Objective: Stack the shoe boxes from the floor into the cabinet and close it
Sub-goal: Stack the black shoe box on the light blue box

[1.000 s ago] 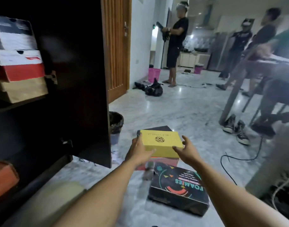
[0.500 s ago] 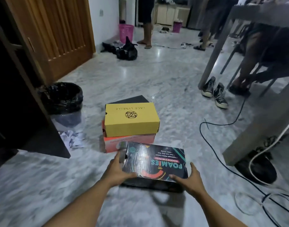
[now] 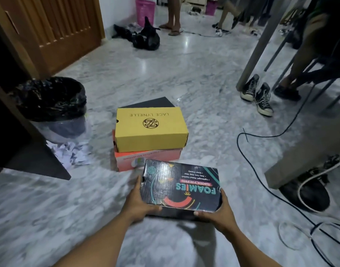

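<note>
At the far left stands the dark cabinet door, its lower corner over the marble floor, with a bin lined in a black bag and crumpled paper just beside it. Near the middle of the floor a yellow Lace Lynelle box sits on an orange box, with a black box showing behind them.

In front of that stack, the black Skechers Foamies box is clamped between both hands. The left hand presses its left end, thumb on the lid's near corner, fingers reaching up the short side. The right hand grips the near right corner, thumb lying along the front edge, the other fingers hidden behind the box. Its near edge looks raised from the floor, a shadow beneath; I cannot tell whether the far edge touches.

To the right lie a black cable and a pair of black sneakers by a table leg.

Half a second ago the same box lay flatter and lower under the same two-handed grip; it now sits higher and tilted, while the stack has not moved.
</note>
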